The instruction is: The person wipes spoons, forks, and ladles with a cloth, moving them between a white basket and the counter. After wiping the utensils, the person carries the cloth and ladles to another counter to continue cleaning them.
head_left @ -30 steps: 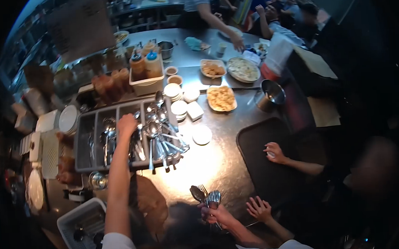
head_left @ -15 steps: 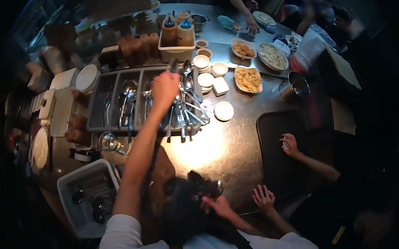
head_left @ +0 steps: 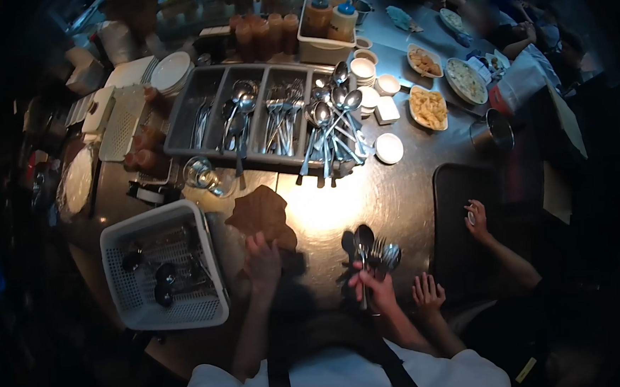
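My left hand (head_left: 262,266) is at the near edge of a crumpled brown cloth (head_left: 260,212) on the steel counter, its fingers bent onto the fabric. Gathered in my right hand (head_left: 378,293) are a spoon (head_left: 363,238), a fork (head_left: 379,249) and another spoon (head_left: 392,255), their heads pointing away from me. Beyond both hands stands a grey cutlery tray (head_left: 211,151) with forks and spoons sorted in its compartments. Several spoons (head_left: 326,114) heap over its right-hand end.
A white perforated basket (head_left: 220,298) with ladles is at left, near a glass (head_left: 199,173). A co-worker's hands (head_left: 476,220) are at the right, by a black tray (head_left: 448,185). Sauce bottles (head_left: 343,25), small white bowls (head_left: 389,148) and food dishes (head_left: 428,108) stand farther back.
My left hand has come back from the cutlery tray to the brown cloth. My right hand still holds the cutlery, now seen more clearly. The view has shifted.
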A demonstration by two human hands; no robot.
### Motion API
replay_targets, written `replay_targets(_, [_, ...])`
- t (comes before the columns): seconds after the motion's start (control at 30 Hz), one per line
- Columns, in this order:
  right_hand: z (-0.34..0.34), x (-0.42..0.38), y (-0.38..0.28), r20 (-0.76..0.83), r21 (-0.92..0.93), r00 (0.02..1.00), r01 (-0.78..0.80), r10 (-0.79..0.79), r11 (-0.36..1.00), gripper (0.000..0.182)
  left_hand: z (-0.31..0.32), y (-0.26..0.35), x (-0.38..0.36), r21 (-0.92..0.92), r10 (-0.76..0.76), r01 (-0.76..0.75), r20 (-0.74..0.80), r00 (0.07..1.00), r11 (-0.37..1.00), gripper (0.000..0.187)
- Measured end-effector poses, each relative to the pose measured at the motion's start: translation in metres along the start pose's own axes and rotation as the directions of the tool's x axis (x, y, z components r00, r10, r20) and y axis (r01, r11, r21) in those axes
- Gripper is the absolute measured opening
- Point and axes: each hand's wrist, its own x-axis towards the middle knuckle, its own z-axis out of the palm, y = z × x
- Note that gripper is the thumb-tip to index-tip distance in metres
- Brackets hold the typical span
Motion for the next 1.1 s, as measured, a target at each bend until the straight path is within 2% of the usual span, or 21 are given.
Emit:
replay_targets(0.03, [0.011,0.006,-0.011,-0.021,-0.012,1.000,-0.016,0.016,1.000,0.047,-0.003,-0.009,-0.010,-0.057,-0.074,0.083,0.154,0.985,0.995,0.035])
replay_targets(0.07, [0.020,0.016,-0.015,-0.029,-0.014,0.999,0.019,-0.020,1.000,0.048,-0.021,-0.010,-0.006,-0.048,-0.080,0.088,0.157,0.984,0.995,0.035])
replay_targets(0.1, [0.032,0.023,-0.025,-0.023,-0.026,0.999,0.038,-0.039,0.999,0.048,-0.052,-0.002,0.007,-0.328,-0.133,0.217,0.261,0.956,0.919,0.035])
replay_targets(0.13, [0.039,0.030,-0.031,-0.039,-0.034,0.997,0.071,-0.072,0.997,0.048,-0.077,0.003,0.018,-0.564,-0.148,0.348,0.370,0.917,0.749,0.036])
replay_targets(0.17, [0.046,0.034,-0.041,-0.012,-0.016,0.995,0.096,-0.096,0.995,0.043,-0.092,-0.003,0.024,-0.799,-0.086,0.498,0.500,0.862,0.337,0.036])
replay_targets(0.2, [0.054,0.036,-0.050,-0.011,-0.059,0.991,0.129,-0.130,0.990,0.043,-0.114,0.013,0.031,-0.868,-0.029,0.493,0.495,0.868,-0.059,0.040])
replay_targets(0.23, [0.067,0.033,-0.065,0.006,-0.083,0.989,0.147,-0.147,0.986,0.043,-0.137,0.030,0.038,-0.773,0.027,0.448,0.489,0.872,-0.449,0.045])
replay_targets(0.27, [0.068,0.040,-0.062,0.023,-0.022,0.983,0.185,-0.185,0.982,0.041,-0.157,0.049,0.048,-0.641,-0.005,0.460,0.586,0.810,-0.615,0.049])
replay_targets(0.3, [0.073,0.040,-0.067,0.055,-0.013,0.977,0.207,-0.206,0.978,0.041,-0.140,0.034,0.045,-0.844,0.072,0.432,0.433,0.899,-0.318,0.051])
replay_targets(0.37, [0.085,0.038,-0.078,0.092,-0.006,0.970,0.228,-0.226,0.974,0.040,-0.066,0.009,0.025,-0.762,0.245,0.489,0.423,0.872,-0.425,0.055])
replay_targets(0.43, [0.094,0.036,-0.084,0.108,0.042,0.971,0.209,-0.212,0.977,0.036,-0.068,0.045,0.024,-0.297,0.332,0.611,0.628,0.704,-0.734,0.055])
replay_targets(0.53, [0.090,0.035,-0.083,0.134,-0.029,0.983,0.134,-0.129,0.991,0.033,-0.075,0.057,0.014,-0.270,0.377,0.633,0.613,0.694,-0.726,0.052])
replay_targets(0.6, [0.093,0.035,-0.081,0.139,-0.099,0.980,0.153,-0.139,0.983,0.031,-0.090,0.060,0.005,-0.273,0.323,0.545,0.571,0.755,-0.793,0.049])
replay_targets(0.67, [0.102,0.030,-0.078,0.133,-0.145,0.983,0.144,-0.125,0.979,0.028,-0.092,0.062,-0.002,-0.629,0.124,0.552,0.591,0.797,-0.547,0.051])
replay_targets(0.7, [0.107,0.028,-0.077,0.139,-0.120,0.982,0.145,-0.128,0.982,0.027,-0.072,0.052,-0.007,-0.439,0.234,0.609,0.650,0.723,-0.661,0.052])
replay_targets(0.73, [0.109,0.024,-0.077,0.144,-0.122,0.982,0.141,-0.123,0.982,0.027,-0.055,0.040,-0.014,-0.441,0.228,0.604,0.650,0.725,-0.664,0.052])
replay_targets(0.77, [0.111,0.022,-0.079,0.166,-0.154,0.984,0.089,-0.063,0.984,0.026,-0.063,0.044,0.006,-0.947,0.240,0.322,0.309,0.920,-0.014,0.047])
replay_targets(0.8, [0.111,0.020,-0.080,0.179,-0.183,0.984,0.036,-0.003,0.983,0.026,-0.071,0.039,0.015,-0.955,0.310,0.286,0.298,0.903,0.085,0.046])
replay_targets(0.87, [0.108,0.020,-0.077,0.219,-0.211,0.974,-0.008,0.055,0.977,0.025,-0.076,0.032,0.024,-0.900,0.384,0.431,0.423,0.821,0.068,0.044])
replay_targets(0.93, [0.113,0.022,-0.066,0.213,-0.468,0.956,-0.082,0.202,0.880,0.019,-0.064,0.033,0.022,-0.878,0.337,0.473,0.469,0.817,0.075,0.043])
replay_targets(1.1, [0.120,0.007,-0.066,0.192,-0.206,0.980,-0.012,0.052,0.978,0.024,-0.049,0.024,0.020,-0.882,0.164,0.471,0.463,0.871,-0.014,0.039])
